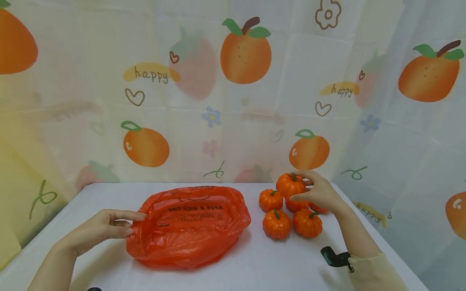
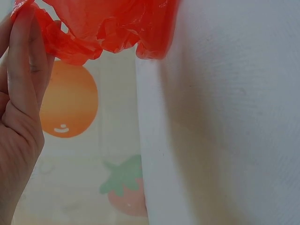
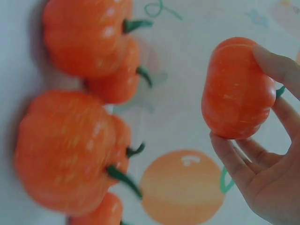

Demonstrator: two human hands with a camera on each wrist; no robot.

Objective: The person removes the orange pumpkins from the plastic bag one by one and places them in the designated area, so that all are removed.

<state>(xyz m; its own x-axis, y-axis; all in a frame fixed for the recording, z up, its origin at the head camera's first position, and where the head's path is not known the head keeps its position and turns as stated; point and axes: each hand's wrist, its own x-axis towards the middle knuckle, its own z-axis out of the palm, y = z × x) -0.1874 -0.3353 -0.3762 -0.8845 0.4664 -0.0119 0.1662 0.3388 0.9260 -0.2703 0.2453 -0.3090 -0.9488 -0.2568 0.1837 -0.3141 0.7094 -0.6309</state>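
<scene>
My left hand (image 1: pixel 95 228) pinches the left edge of a red plastic bag (image 1: pixel 189 246), which lies with its mouth spread and printed lettering on the inside. In the left wrist view, crumpled bag film (image 2: pixel 117 23) hangs from the fingertips. At the right, my right hand (image 1: pixel 320 193) grips a small orange pumpkin (image 1: pixel 289 185) with a green stem, raised above the others. Thumb and fingers span that pumpkin (image 3: pixel 236 91) in the right wrist view, clear of the table. Below it several similar pumpkins (image 1: pixel 276 224) sit clustered on the table.
A white table (image 1: pixel 255 266) carries everything. Behind it hangs a pale curtain (image 1: pixel 247 121) printed with fruit, hearts and words. A dark strap-like piece (image 1: pixel 335 257) sticks out by the right sleeve (image 1: pixel 378 273).
</scene>
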